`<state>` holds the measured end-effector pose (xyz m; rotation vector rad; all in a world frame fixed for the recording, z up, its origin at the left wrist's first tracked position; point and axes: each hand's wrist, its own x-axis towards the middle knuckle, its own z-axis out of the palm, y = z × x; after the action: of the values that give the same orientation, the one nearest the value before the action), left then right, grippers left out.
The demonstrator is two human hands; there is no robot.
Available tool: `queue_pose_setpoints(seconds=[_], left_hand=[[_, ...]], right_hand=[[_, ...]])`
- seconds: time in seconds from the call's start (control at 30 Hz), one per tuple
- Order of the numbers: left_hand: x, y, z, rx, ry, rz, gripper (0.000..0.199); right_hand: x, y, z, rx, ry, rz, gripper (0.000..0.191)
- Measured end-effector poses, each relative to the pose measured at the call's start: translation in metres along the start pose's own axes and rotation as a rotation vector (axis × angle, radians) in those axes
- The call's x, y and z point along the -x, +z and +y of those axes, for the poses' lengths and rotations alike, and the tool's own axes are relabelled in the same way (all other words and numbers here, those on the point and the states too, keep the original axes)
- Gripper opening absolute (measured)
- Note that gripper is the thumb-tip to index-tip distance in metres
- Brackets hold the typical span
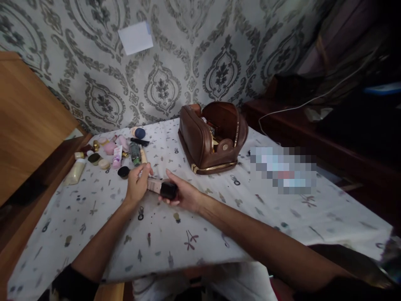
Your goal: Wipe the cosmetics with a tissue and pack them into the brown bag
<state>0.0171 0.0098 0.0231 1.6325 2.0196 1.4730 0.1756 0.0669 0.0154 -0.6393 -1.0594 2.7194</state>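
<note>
Between both hands, low over the table, I hold a bottle (154, 185) with a beige body and a black cap, lying roughly sideways. My left hand (138, 182) is closed around its body end. The fingers of my right hand (182, 193) grip it at the black cap. Just past my left hand lie a round black lid or compact (123, 172), a dark green bottle (135, 154) and a pale slim tube (143, 155). A brown leather cosmetic bag (200, 138) stands unzipped beyond my right hand, with several items partly visible inside.
Several cosmetics crowd the table's left side, among them a cream tube (75, 172), a white and purple tube (117, 156) and a dark blue round item (139, 133). A pixelated object (283, 170) lies at right. A white cable (300, 106) runs behind it. The patterned wall borders the back.
</note>
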Motion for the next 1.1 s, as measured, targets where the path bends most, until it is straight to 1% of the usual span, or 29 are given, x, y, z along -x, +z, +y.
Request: queue_pose_setpoints(seconds=[0.03, 0.1, 0.17, 0.23, 0.3, 0.37, 0.43, 0.5, 0.6, 0.67, 0.73, 0.77, 0.83, 0.9, 0.97, 1.03, 1.1], left_hand=[[-0.001, -0.001, -0.004, 0.004, -0.028, 0.043, 0.043], [-0.002, -0.004, -0.009, 0.018, -0.070, 0.113, 0.043], [-0.001, -0.004, -0.012, 0.030, -0.087, 0.135, 0.043], [0.003, -0.002, -0.010, 0.035, -0.084, 0.106, 0.042], [0.010, 0.002, -0.005, 0.029, -0.056, 0.033, 0.041], [0.017, 0.006, 0.000, -0.004, 0.013, -0.039, 0.036], [0.024, 0.010, 0.003, -0.063, 0.075, -0.080, 0.031], [0.028, 0.012, 0.004, -0.111, 0.094, -0.084, 0.032], [0.030, 0.014, 0.000, -0.099, 0.088, -0.034, 0.037], [0.030, 0.013, -0.003, -0.072, 0.102, 0.001, 0.039], [0.029, 0.012, -0.006, -0.058, 0.131, 0.025, 0.042], [0.029, 0.011, -0.007, -0.049, 0.151, 0.037, 0.044], [0.026, 0.008, -0.007, -0.007, 0.199, 0.042, 0.047], [0.022, 0.005, -0.004, 0.079, 0.222, 0.015, 0.046], [0.018, 0.002, 0.000, 0.188, 0.190, -0.047, 0.042], [0.015, 0.000, 0.004, 0.261, 0.120, -0.098, 0.040], [0.014, 0.000, 0.006, 0.281, 0.053, -0.111, 0.041]], right_hand=[[0.000, 0.001, 0.001, -0.038, -0.020, -0.001, 0.054], [0.000, 0.002, 0.004, -0.075, -0.117, -0.007, 0.045], [-0.003, 0.001, 0.008, -0.057, -0.238, -0.008, 0.040], [-0.006, -0.001, 0.011, -0.019, -0.332, 0.042, 0.044], [-0.009, -0.004, 0.012, 0.019, -0.386, 0.132, 0.046], [-0.010, -0.008, 0.010, 0.066, -0.425, 0.204, 0.045], [-0.009, -0.010, 0.008, 0.139, -0.470, 0.228, 0.043], [-0.007, -0.010, 0.007, 0.235, -0.527, 0.226, 0.041], [-0.006, -0.009, 0.008, 0.398, -0.597, 0.221, 0.040], [-0.006, -0.009, 0.010, 0.522, -0.625, 0.223, 0.043], [-0.007, -0.009, 0.013, 0.621, -0.619, 0.214, 0.047], [-0.007, -0.009, 0.014, 0.629, -0.591, 0.192, 0.049], [-0.007, -0.009, 0.016, 0.535, -0.476, 0.093, 0.050], [-0.008, -0.008, 0.018, 0.366, -0.328, -0.035, 0.054], [-0.007, -0.008, 0.017, 0.239, -0.202, -0.106, 0.053], [-0.007, -0.008, 0.015, 0.187, -0.131, -0.106, 0.050], [-0.005, -0.006, 0.012, 0.175, -0.099, -0.080, 0.048]])
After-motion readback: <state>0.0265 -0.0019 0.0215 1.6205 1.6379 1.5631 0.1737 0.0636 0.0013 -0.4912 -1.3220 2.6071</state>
